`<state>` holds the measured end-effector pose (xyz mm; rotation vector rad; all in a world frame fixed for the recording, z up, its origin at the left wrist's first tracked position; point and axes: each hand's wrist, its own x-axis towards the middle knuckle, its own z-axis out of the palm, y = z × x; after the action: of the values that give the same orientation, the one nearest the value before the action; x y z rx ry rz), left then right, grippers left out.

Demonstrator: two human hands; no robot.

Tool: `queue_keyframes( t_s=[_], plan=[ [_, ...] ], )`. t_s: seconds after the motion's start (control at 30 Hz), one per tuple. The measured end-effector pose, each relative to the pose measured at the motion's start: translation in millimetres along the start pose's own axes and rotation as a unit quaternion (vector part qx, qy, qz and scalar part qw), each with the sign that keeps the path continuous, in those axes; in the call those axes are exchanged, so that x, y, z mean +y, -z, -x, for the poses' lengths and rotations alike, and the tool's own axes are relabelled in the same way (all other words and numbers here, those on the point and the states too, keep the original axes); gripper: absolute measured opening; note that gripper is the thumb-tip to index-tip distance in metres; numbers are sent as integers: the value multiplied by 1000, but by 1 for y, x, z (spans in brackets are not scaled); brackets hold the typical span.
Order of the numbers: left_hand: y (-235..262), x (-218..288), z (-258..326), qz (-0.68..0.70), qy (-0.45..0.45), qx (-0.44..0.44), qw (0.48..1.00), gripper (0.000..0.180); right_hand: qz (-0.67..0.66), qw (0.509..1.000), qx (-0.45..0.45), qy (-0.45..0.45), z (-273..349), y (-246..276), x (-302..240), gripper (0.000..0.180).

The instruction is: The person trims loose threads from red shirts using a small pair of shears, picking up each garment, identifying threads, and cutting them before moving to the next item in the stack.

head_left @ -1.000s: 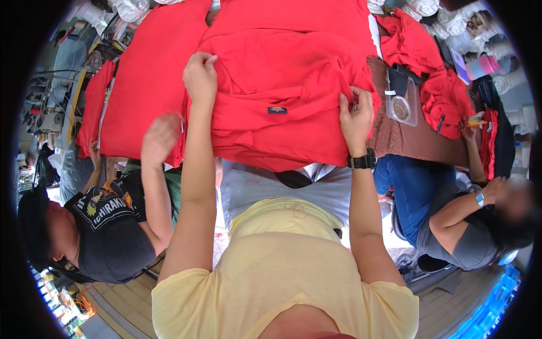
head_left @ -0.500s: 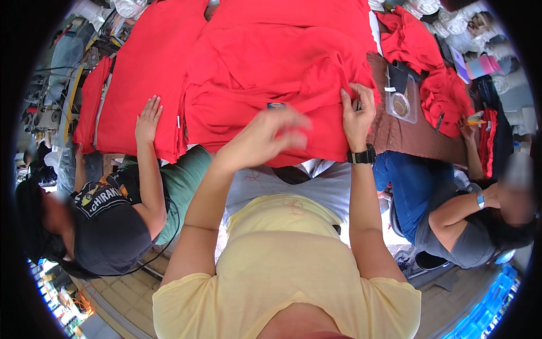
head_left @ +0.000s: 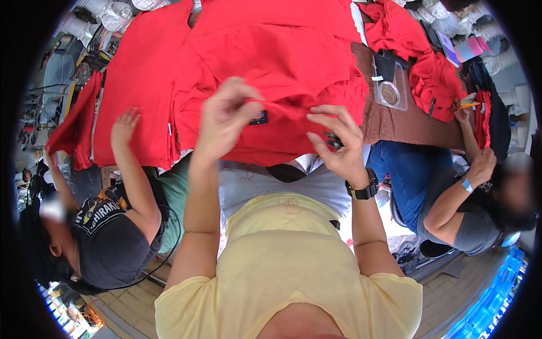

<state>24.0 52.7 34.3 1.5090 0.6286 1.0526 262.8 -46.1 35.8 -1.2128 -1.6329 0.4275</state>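
Note:
A red garment (head_left: 271, 150) with a small dark label (head_left: 259, 117) at its neckline lies in front of me on the table. My left hand (head_left: 223, 121), slightly blurred, pinches the garment's edge beside the label and lifts it. At the right end of that raised edge is my right hand (head_left: 341, 141), its thumb and fingers curved apart close to the cloth. A small dark tool (head_left: 333, 140) sits inside that right hand, mostly hidden by the fingers, so its kind is unclear. Whether the right fingertips touch the cloth I cannot tell.
Stacked red garments (head_left: 135, 85) cover the table's left. At right, a clear plastic box (head_left: 389, 90) lies on a brown quilted cloth (head_left: 395, 127), near more red fabric (head_left: 395, 28). Co-workers sit on both sides; the right one holds a yellow-handled tool (head_left: 470, 101).
My left hand has moved left and taken hold of the neckline edge, which is now raised. My right hand has come nearer and left, with its fingers spread. The left co-worker lifts red cloth.

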Motion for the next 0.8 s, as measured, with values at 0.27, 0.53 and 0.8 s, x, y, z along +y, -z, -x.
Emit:
queue_keyframes(
  t_s=[0.27,0.53,0.8],
  plan=[
    [2,23,-15,-420,-215,291,832,39,111,969,145,-169,6,22,67,26],
    [-70,-98,-75,-413,-122,21,902,30,194,975,101,-34,-52,15,94,35],
    [-37,-19,-63,-67,-121,130,982,5,77,994,56,47,-87,-2,86,28]
  ],
)
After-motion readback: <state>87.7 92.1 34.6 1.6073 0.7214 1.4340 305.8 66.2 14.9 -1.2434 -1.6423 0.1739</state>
